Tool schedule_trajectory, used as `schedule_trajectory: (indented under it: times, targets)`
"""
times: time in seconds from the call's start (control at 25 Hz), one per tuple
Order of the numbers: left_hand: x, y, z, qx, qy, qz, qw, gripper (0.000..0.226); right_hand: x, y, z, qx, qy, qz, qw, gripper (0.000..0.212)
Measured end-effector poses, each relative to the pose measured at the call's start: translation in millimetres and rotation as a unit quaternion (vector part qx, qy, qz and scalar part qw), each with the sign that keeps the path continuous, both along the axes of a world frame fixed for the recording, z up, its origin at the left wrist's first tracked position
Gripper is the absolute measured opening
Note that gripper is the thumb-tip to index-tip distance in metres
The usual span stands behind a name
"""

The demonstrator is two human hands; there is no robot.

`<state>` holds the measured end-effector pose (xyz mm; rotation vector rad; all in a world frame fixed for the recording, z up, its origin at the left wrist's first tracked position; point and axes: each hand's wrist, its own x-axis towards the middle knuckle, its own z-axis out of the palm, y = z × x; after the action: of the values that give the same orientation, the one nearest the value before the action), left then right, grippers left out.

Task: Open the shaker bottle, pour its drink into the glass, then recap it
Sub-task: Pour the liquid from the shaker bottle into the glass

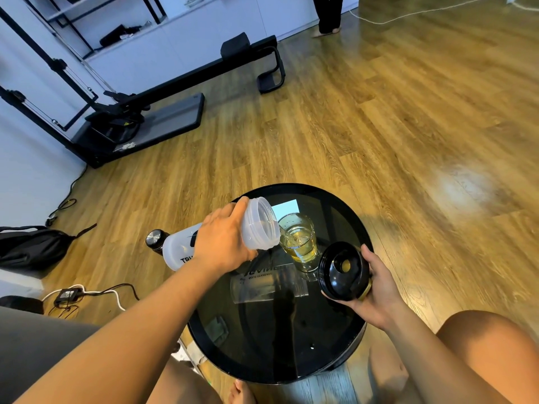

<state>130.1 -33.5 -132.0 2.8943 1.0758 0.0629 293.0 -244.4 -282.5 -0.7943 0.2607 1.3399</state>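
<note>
My left hand (224, 240) grips the translucent white shaker bottle (256, 225) near its open threaded mouth and holds it tipped almost flat. The mouth hangs over the rim of the clear glass (300, 243), which stands on the round black glass table (291, 345) and holds yellow drink. A thin stream runs from the mouth into the glass. To the right of the glass, my right hand (376, 290) holds the black shaker lid (342, 271), its inside turned up and a gold part showing.
A dark bottle with a metal cap (156, 240) stands on the wood floor left of the table. Cables and a charger (68, 295) lie at the lower left, beside a black bag (32, 246). Exercise equipment (145, 112) stands farther back. A person's legs (329, 16) are visible at the top.
</note>
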Motion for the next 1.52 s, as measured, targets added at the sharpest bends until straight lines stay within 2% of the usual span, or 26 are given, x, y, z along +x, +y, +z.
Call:
schedule_trajectory:
  times: [0.44,0.64,0.8,1.52]
  targets:
    - [0.1,2.3,0.3,0.004,-0.003,-0.006,1.0,0.108,1.1,0.6,-1.9,0.004,-0.006,0.001,1.0,0.066]
    - [0.4,3.7,0.8,0.008,0.001,-0.004,1.0,0.11,-0.9,0.7,0.6,0.001,-0.021,0.011,1.0,0.086]
    - [0.0,3.9,1.1,0.009,-0.001,-0.004,1.0,0.11,0.6,0.6,-2.0,0.007,-0.007,0.008,1.0,0.069]
    - [-0.3,6.3,0.8,0.018,0.0,-0.007,1.0,0.111,0.3,1.1,0.6,0.008,-0.007,0.013,1.0,0.066]
